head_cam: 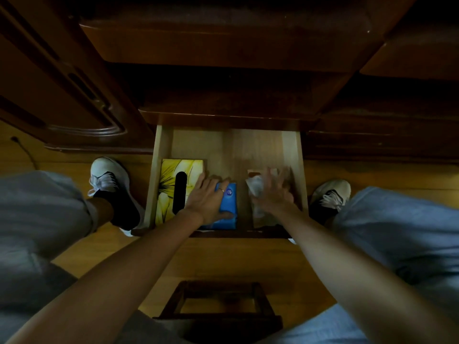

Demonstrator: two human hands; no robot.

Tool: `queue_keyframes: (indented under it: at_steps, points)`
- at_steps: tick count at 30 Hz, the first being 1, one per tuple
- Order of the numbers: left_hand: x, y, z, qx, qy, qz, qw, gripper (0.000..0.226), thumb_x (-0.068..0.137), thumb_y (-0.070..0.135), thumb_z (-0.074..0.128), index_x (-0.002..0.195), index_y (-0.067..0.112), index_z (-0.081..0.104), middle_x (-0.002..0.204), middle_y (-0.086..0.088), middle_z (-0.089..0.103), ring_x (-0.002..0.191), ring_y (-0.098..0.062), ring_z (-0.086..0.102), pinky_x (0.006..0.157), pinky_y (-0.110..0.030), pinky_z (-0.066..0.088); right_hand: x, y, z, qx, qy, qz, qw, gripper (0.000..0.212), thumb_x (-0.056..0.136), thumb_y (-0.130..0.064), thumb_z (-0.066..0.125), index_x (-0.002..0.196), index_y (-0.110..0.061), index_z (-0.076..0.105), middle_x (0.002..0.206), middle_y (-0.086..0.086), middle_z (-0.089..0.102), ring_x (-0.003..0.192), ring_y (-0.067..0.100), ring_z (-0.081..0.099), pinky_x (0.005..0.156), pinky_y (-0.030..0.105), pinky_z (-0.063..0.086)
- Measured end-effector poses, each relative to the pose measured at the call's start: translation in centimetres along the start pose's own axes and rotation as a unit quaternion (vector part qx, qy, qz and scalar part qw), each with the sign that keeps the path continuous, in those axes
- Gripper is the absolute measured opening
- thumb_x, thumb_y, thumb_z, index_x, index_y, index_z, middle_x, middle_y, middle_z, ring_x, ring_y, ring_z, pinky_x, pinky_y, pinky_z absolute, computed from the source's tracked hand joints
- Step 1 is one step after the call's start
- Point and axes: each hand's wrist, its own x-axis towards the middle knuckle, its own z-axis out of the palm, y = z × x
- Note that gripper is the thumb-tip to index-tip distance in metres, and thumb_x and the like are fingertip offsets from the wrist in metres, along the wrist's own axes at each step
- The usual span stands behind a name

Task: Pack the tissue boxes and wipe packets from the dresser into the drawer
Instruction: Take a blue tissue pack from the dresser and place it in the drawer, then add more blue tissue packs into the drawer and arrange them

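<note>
- Left hand [211,198] lies flat, palm down, on the blue packet [227,207], fingers straight and slightly spread, thumb along the packet's near edge; a ring shows on one finger
- Right hand [274,192] is over the right side of the drawer [164,155] with its fingers fanned apart; it is blurred, and whether it touches the pale box [254,192] under it I cannot tell
- Yellow tissue box [171,184], printed with a large flower, lies flat in the drawer's left part against the left wall, its dark oval slot facing up
- Blue packet sits just beside the yellow box on its right, near the drawer's front edge
- Pale box lies in the right part of the drawer, close to the right wall, with white tissue or film bunched at its top; details are smeared
- Drawer is pulled out of the dark wooden dresser [223,45], its light wood bottom showing behind the three items
- Both forearms reach forward from the bottom of the view, between knees in pale grey trousers
- Left shoe [109,180] and right shoe [331,194], light with dark parts, stand on the wooden floor [236,259] on either side of the drawer
- Dark wooden stool frame [218,301] shows low in the view, between the legs
</note>
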Motion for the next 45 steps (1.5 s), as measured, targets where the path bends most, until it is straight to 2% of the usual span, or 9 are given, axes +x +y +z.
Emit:
queue_keyframes:
  at_steps: [3,7,15,20,25,31,33,39,45]
  points:
    - [0.0,-0.2,0.0,-0.016,0.003,0.001,1.000,0.109,0.078,0.079,0.053,0.158,0.018,0.010,0.154,-0.013,0.033,0.146,-0.030,0.024,0.124,-0.048,0.000,0.2,-0.4,1.4,-0.106,0.086,-0.078,0.988,0.100,0.086,-0.041,0.074,0.161,-0.034,0.008,0.167,0.013,-0.018,0.154,0.042,-0.001,0.116,0.060,0.031]
    - [0.0,-0.2,0.1,-0.018,0.000,0.004,1.000,0.108,0.079,0.077,0.053,0.158,0.018,0.010,0.154,-0.012,0.033,0.145,-0.029,0.028,0.124,-0.049,-0.002,1.7,-0.6,1.9,-0.187,-0.067,-0.171,0.965,0.095,0.087,-0.026,0.074,0.161,-0.032,0.015,0.170,0.003,-0.011,0.156,0.032,-0.013,0.119,0.068,0.019]
    - [-0.2,0.0,-1.2,-0.046,0.001,0.003,0.999,0.097,0.084,0.068,0.057,0.157,0.019,0.015,0.158,-0.010,0.024,0.146,-0.030,0.025,0.123,-0.048,0.006,1.2,2.1,0.8,-0.075,-0.053,-0.144,0.985,0.101,0.089,-0.032,0.074,0.163,-0.027,0.005,0.171,0.000,0.000,0.157,0.031,-0.003,0.122,0.059,0.016]
    - [-0.5,0.0,-8.5,-0.081,0.108,-0.016,0.991,0.066,0.094,0.053,0.054,0.150,0.025,0.033,0.154,-0.002,0.035,0.129,-0.025,0.051,0.099,-0.042,0.048,-0.2,-0.2,-7.2,0.003,0.145,-0.201,0.969,0.069,0.095,-0.036,0.065,0.155,-0.028,0.033,0.161,0.002,0.035,0.150,0.024,0.030,0.115,0.046,0.035]
    - [-2.6,0.4,-22.7,-0.047,0.386,0.074,0.918,0.032,0.095,0.027,0.058,0.127,0.024,0.061,0.132,0.003,0.058,0.114,-0.018,0.062,0.079,-0.036,0.059,-5.4,-3.0,-19.8,0.050,0.450,-0.423,0.785,0.026,0.093,-0.014,0.059,0.117,-0.019,0.070,0.107,-0.005,0.071,0.105,0.013,0.062,0.080,0.027,0.054]
    - [-6.7,1.5,-40.4,0.021,0.632,0.147,0.761,0.018,0.092,0.019,0.057,0.104,0.016,0.070,0.114,0.001,0.064,0.104,-0.018,0.063,0.076,-0.030,0.053,-13.1,-7.3,-36.1,0.035,0.624,-0.495,0.604,0.022,0.093,-0.008,0.055,0.108,-0.012,0.071,0.104,0.001,0.068,0.096,0.024,0.061,0.082,0.031,0.050]
    - [-7.1,1.4,-45.4,0.020,0.655,0.107,0.748,0.017,0.089,0.020,0.058,0.101,0.017,0.070,0.111,0.002,0.065,0.102,-0.020,0.062,0.071,-0.033,0.052,-14.5,-8.6,-41.1,0.027,0.632,-0.455,0.627,0.028,0.089,-0.011,0.058,0.114,-0.017,0.067,0.107,-0.002,0.066,0.101,0.022,0.059,0.081,0.031,0.049]
    - [-3.2,-2.6,-53.7,-0.081,0.543,-0.067,0.833,0.035,0.085,0.029,0.057,0.120,0.024,0.064,0.128,-0.002,0.056,0.121,-0.025,0.052,0.083,-0.039,0.048,-10.9,-12.1,-50.2,0.035,0.444,-0.287,0.848,0.058,0.095,-0.041,0.059,0.148,-0.036,0.036,0.149,0.000,0.046,0.135,0.024,0.047,0.091,0.044,0.049]
    - [4.2,-7.3,-57.1,-0.084,0.432,-0.097,0.893,0.070,0.085,0.038,0.059,0.149,0.031,0.033,0.152,-0.007,0.032,0.138,-0.032,0.034,0.101,-0.049,0.041,-3.5,-16.7,-55.6,0.018,0.380,-0.228,0.896,0.070,0.095,-0.050,0.054,0.154,-0.050,0.016,0.165,0.008,0.013,0.143,0.040,0.035,0.102,0.053,0.042]
